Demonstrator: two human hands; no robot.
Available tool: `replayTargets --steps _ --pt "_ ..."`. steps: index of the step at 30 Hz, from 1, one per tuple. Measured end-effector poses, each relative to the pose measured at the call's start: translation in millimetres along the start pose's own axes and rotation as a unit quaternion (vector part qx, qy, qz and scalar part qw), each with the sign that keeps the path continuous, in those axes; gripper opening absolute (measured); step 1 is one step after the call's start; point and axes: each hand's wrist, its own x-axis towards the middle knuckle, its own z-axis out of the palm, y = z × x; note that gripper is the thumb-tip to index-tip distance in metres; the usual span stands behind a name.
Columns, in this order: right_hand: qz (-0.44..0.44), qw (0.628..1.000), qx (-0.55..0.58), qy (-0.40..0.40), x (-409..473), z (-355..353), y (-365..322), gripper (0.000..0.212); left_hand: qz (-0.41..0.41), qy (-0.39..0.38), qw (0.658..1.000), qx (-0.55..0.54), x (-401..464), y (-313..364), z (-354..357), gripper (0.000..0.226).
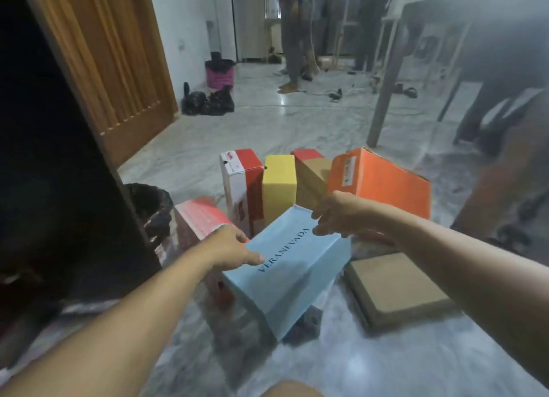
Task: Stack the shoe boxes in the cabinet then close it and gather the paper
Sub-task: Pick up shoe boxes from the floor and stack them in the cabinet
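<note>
Both hands are on the blue box (pixel 286 266): the left hand (pixel 228 248) clasps its near-left edge with the thumb laid on the lid, and the right hand (pixel 338 215) grips the far corner, fingers curled over the rim. The box sits tilted, apparently raised off the floor (pixel 386 361), in front of the other boxes and just right of the dark open cabinet (pixel 59 188). It looks like thin, stiff cardboard, likely light, with a smooth lid that could slide off or buckle if squeezed, so holding the two opposite ends with support beneath seems safest. Behind stand a red-and-white box (pixel 237 182), a yellow box (pixel 279 185) and an orange box (pixel 383 182); a brown box (pixel 398 289) lies flat to the right.
</note>
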Motion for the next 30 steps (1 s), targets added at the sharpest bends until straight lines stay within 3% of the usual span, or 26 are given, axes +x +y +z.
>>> replayTargets --steps 4,8,12,13,16,20,24,30 --pt "0.034 0.996 -0.072 0.043 2 4 62 0.043 -0.051 0.024 0.997 -0.046 14 14 45 0.076" --pt "0.056 0.997 0.008 0.044 17 18 89 0.077 -0.140 0.015 0.982 -0.124 28 -3 78 0.140" --pt "0.056 0.995 0.086 0.015 36 37 99 0.094 -0.166 -0.007 0.954 -0.251 35 -25 105 0.151" --pt "0.057 0.993 0.100 0.013 38 42 99 0.094 -0.162 -0.012 0.947 -0.275 35 -29 111 0.148" --pt "0.057 0.993 0.096 0.031 41 50 99 0.085 -0.146 -0.001 0.936 -0.321 31 -32 119 0.101" --pt "0.036 0.994 0.073 0.071 28 44 90 0.073 -0.115 0.019 0.934 -0.338 18 -33 121 0.100" --pt "0.002 0.995 0.021 0.095 -5 22 64 0.062 -0.127 0.006 0.942 -0.311 -13 -32 93 0.051" --pt "-0.038 0.991 -0.025 0.125 -52 -1 7 0.057 -0.122 0.010 0.955 -0.269 -73 -42 22 0.038"
